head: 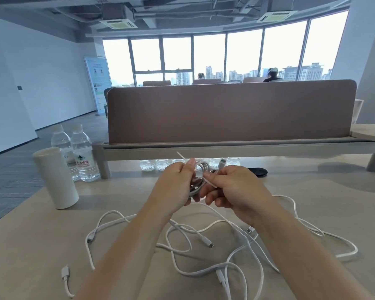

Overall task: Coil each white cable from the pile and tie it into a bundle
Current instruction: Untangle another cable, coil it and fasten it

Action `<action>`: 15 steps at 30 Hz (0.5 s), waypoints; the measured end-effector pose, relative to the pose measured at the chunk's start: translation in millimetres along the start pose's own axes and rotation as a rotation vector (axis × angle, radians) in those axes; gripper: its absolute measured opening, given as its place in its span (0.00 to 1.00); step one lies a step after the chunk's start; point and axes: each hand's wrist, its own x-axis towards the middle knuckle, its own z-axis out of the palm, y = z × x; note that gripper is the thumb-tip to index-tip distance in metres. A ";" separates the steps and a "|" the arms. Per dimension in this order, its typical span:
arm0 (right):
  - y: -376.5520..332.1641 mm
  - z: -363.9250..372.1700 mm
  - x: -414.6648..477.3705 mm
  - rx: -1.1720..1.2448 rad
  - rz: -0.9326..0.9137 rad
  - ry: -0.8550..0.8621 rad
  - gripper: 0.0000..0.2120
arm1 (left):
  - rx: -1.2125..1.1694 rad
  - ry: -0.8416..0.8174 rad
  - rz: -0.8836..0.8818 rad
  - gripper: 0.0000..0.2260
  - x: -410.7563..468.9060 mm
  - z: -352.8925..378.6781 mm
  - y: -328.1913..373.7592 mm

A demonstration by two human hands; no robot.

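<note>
Both hands are raised above the table (41, 245), one coiled cable (200, 167) between them.

1. Left hand (175, 185): fingers curled round the left side of the coil, thumb and forefinger closed at its upper edge.
2. Right hand (232, 189): thumb and forefinger pinch one thin white tie (210, 182) that crosses the coil; the other fingers are curled beneath it.
3. One connector (222, 163) of the coiled cable stands up above the right hand.

The pile of loose white cables (204, 245) lies on the table directly below the forearms, its strands looped over one another. The number of cables in it cannot be told. Four plugs show in the pile. One further plug (65, 273), on a short run of cable, lies apart at the lower left.

Other items:
- One white cylinder (54, 178), upright, at the left of the table.
- Two water bottles (81, 152), upright, just behind the cylinder.
- About four more bottles (147, 164), partly hidden under the raised shelf (225, 146).
- One brown divider panel (225, 111) on that shelf.
- One black object (258, 171) behind the right hand.
</note>
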 end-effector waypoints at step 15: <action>0.5 -7.7 4.7 0.047 0.088 -0.025 0.16 | -0.051 0.031 0.034 0.16 -4.6 -0.2 4.5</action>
